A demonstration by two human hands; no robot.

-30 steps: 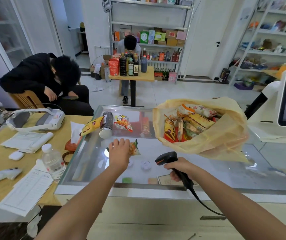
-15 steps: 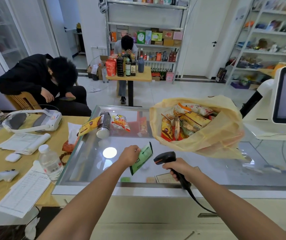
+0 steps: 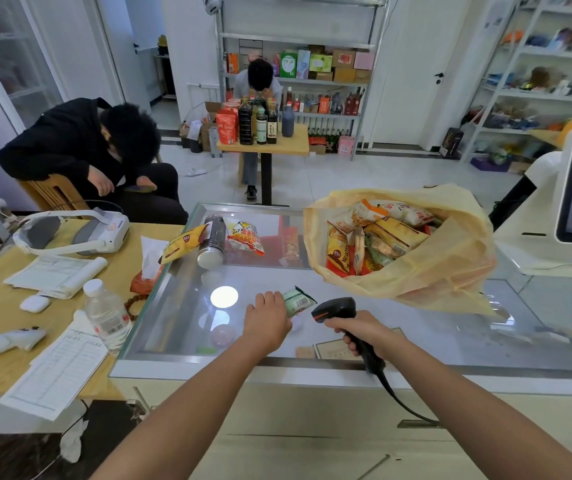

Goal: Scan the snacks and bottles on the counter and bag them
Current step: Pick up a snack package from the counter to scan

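Scan pose: green snack packet (image 3: 297, 301) just left of the barcode scanner (image 3: 334, 308)
The left hand (image 3: 266, 323) pinches it, long axis slanting up-right toward the scanner head — the right hand (image 3: 359, 332) grips the handle.

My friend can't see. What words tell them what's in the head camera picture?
A left hand holds a green snack packet in front of a black scanner gripped by the right hand, over a glass counter. A yellow bag full of snacks sits behind; a bottle, a yellow packet and an orange packet lie farther left.
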